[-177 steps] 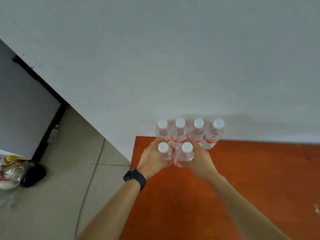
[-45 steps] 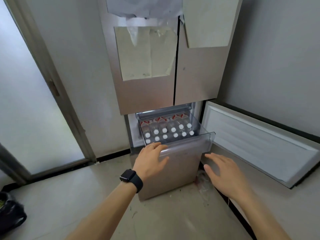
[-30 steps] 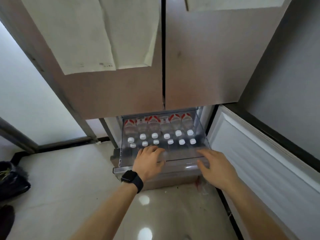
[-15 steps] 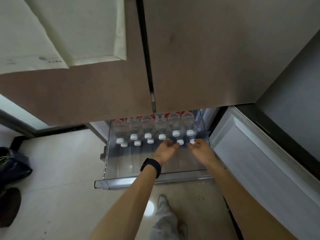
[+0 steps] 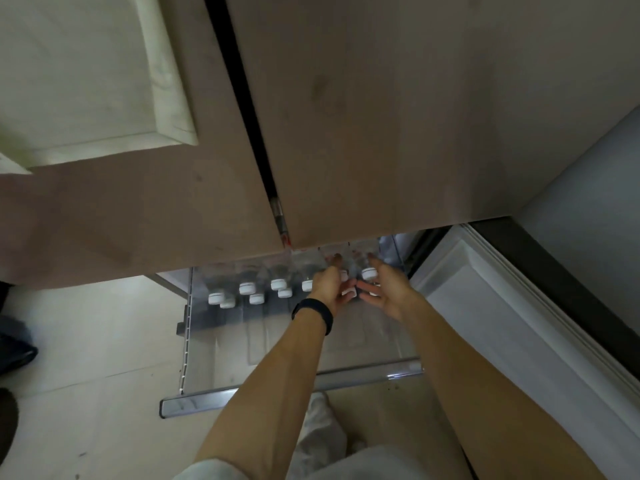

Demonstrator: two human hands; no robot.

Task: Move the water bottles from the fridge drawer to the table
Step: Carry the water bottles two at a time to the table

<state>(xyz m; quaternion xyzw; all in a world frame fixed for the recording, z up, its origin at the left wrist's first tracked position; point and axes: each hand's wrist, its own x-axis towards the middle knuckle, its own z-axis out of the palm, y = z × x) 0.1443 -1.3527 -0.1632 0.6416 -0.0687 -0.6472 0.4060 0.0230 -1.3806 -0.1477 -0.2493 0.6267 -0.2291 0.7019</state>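
Observation:
Several water bottles (image 5: 246, 287) with white caps stand in two rows at the back of the pulled-out clear fridge drawer (image 5: 294, 385). Both my hands reach into the drawer's right end. My left hand (image 5: 329, 285), a black watch on its wrist, wraps thumb and fingers round a bottle neck there. My right hand (image 5: 385, 289) wraps round the neighbouring bottle (image 5: 369, 273), whose cap shows between thumb and fingers. Another cap (image 5: 348, 292) sits between the two hands. The bottles' bodies are largely hidden under the fridge doors.
The shut upper fridge doors (image 5: 381, 133) overhang the drawer's back, with paper (image 5: 86, 81) stuck on the left one. An open white lower door (image 5: 502, 323) lies to the right. Dark objects (image 5: 14, 348) sit on the tiled floor at left. My trouser leg (image 5: 322, 438) is below.
I came from the table to the fridge and leaned in. Over the last second both hands moved from the drawer's front rim to the right-end bottles and closed round them.

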